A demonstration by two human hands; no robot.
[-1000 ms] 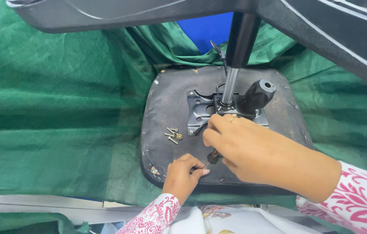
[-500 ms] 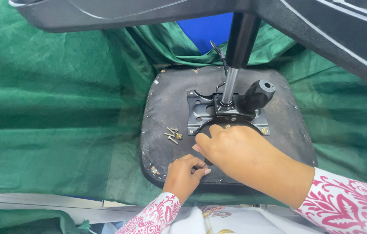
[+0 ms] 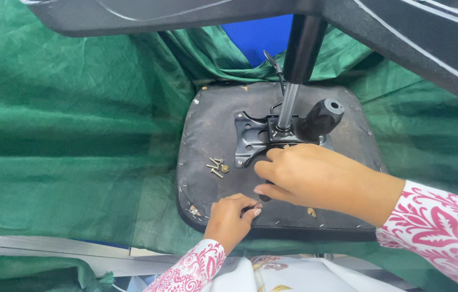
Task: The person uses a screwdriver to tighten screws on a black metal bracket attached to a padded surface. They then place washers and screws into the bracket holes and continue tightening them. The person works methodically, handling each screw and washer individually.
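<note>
Lying upside down on green cloth (image 3: 66, 151), the seat (image 3: 207, 135) shows its dark underside, with a black bracket (image 3: 248, 138) bolted near its middle. From the bracket a metal column (image 3: 289, 105) rises toward the chair base (image 3: 185, 13) at the top of the view, and a black knob (image 3: 323, 116) juts out just right of the column. The right hand (image 3: 315, 176) rests on the seat directly below the bracket, its fingers curled and its fingertips pinching a small dark tool (image 3: 264, 197), too hidden to tell its kind. The left hand (image 3: 231, 219) lies at the near edge of the seat, below and left of the bracket, its fingers bent around a small dark piece (image 3: 249, 208) next to that tool; whether the two pieces are one thing I cannot tell. A few loose screws (image 3: 217, 166) lie on the seat just left of the bracket, apart from both hands. Both sleeves (image 3: 440, 232) are pink with a white pattern.
</note>
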